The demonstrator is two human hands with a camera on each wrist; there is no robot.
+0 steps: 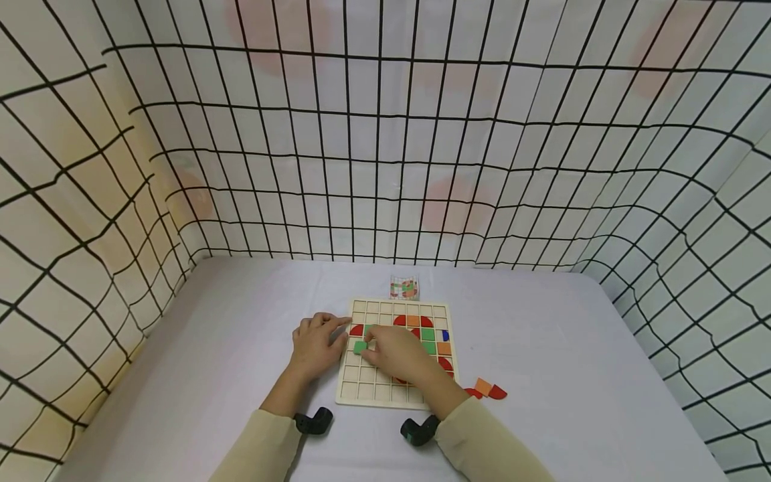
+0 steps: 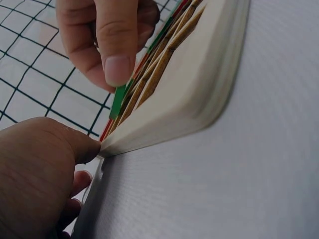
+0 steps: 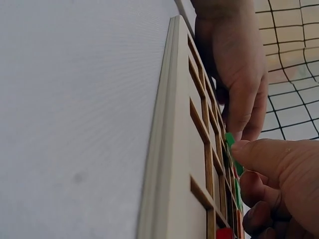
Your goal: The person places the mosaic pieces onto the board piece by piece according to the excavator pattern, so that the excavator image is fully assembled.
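Note:
A wooden grid board [image 1: 355, 393] lies on the white table, some cells filled with red quarter-round, orange and green square tiles and one blue piece [image 1: 446, 335]. Between thumb and fingers, my right hand [image 1: 397, 351] pinches a green square tile [image 1: 360, 347] over the board's left side. That tile looks tilted on edge in the left wrist view, close to the grid. My left hand [image 1: 314, 345] rests at the board's left edge, its thumb [image 2: 82, 144] touching the rim. The right hand and forearm hide part of the board's middle.
Right of the board's near corner lie a loose orange square [image 1: 484, 386] and red pieces [image 1: 497, 392]. A small patterned card [image 1: 404, 288] is behind the board. Black wrist devices [image 1: 314, 422] sit by both sleeves. Black netting [image 1: 379, 161] surrounds the table's back and sides.

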